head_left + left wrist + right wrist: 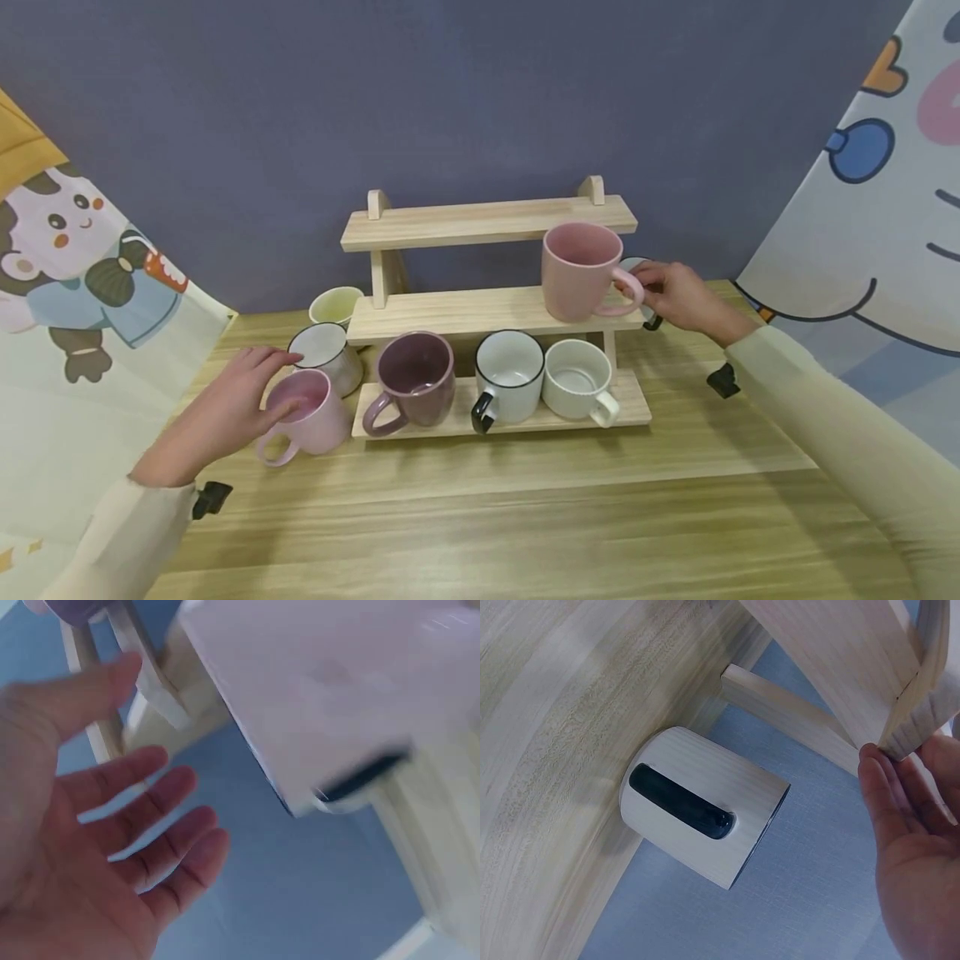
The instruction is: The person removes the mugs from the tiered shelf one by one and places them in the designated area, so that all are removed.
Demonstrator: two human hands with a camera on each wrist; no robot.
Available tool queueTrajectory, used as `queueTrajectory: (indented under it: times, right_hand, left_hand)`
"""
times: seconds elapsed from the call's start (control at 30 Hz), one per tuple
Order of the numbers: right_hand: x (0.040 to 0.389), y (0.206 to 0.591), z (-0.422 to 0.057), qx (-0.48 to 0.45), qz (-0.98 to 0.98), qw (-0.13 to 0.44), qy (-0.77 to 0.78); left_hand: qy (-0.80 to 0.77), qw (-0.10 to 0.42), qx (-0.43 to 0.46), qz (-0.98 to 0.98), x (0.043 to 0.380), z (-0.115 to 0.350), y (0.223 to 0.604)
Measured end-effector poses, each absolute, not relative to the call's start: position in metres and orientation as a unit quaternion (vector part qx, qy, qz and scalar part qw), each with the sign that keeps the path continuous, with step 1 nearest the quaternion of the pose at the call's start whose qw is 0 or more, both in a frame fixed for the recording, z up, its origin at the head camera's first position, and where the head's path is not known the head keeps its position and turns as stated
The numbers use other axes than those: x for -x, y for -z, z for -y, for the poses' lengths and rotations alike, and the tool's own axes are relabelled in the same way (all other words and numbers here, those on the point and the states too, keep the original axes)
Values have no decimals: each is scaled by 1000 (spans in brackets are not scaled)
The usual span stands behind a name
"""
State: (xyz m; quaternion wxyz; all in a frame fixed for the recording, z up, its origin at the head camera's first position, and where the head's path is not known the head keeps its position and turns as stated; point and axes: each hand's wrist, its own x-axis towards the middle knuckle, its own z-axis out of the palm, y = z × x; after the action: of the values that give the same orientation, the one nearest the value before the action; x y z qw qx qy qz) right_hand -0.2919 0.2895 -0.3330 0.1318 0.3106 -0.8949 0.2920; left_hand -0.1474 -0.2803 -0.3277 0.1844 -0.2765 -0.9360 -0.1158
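At the right end of the middle shelf, my right hand (pixel 675 292) pinches the handle of a pink mug (pixel 573 271); the right wrist view shows its fingertips against the shelf's end, the mug hidden. My left hand (pixel 232 404) hovers with spread fingers over a light pink mug (pixel 322 421). Just beyond its fingertips stands a white mug (pixel 341 371) with a dark rim, and the left wrist view has the palm empty. Behind the right hand, on the table, is a white mug with a black handle (pixel 705 802).
A wooden tiered shelf (pixel 480 223) stands mid-table. Its bottom tier holds a purple mug (pixel 423 392), a black-handled white mug (pixel 513 392) and a cream cup (pixel 573 392). A yellow-green cup (pixel 333 306) sits at the back left. Printed cloths hang on both sides.
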Motion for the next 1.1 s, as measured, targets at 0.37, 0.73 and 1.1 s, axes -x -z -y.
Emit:
queueTrajectory:
  times: [0.37,0.73,1.1]
  right_hand:
    - [291,334,-291,-307,896,132,-291]
    - [290,331,-290,-321,892,140,-285]
    - [268,279,-286,-281,905,208,-243]
  left_hand:
    - [144,165,253,942,189,230,308]
    - [147,136,251,947,214,212,311]
    - [147,143,254,945,213,212,308]
